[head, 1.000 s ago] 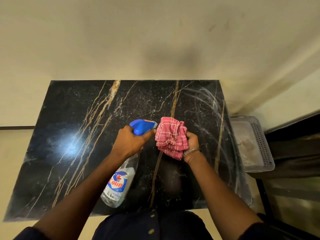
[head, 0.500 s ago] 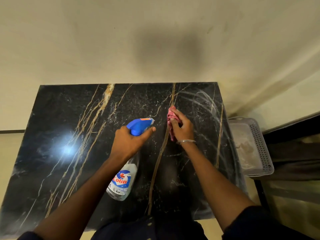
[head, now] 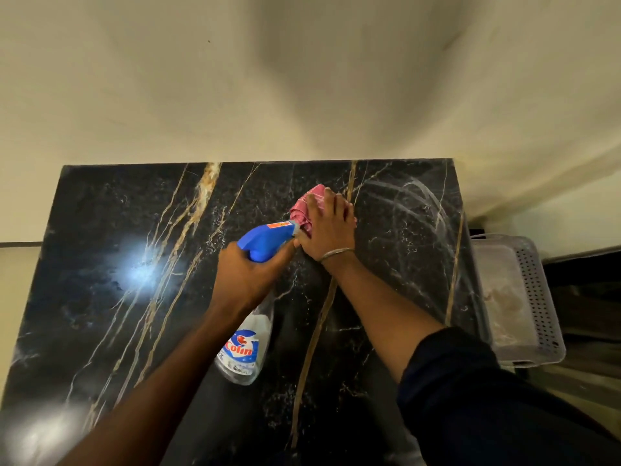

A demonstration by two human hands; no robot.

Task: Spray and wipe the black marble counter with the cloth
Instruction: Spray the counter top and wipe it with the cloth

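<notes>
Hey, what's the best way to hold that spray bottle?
Grip the bottle at its neck, just below the blue head, from behind the nozzle, as the left hand does. The body widens below, and the head likely stops a slip.

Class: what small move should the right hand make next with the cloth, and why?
Probably sweep the pink cloth rightward under the right hand: curved streaks show on the black marble counter there, while the left hand grips the Colin spray bottle.

The clear plastic spray bottle with a blue trigger head [head: 247, 344] bears a label reading "Colin" (red letters; the smaller print is illegible)
</notes>
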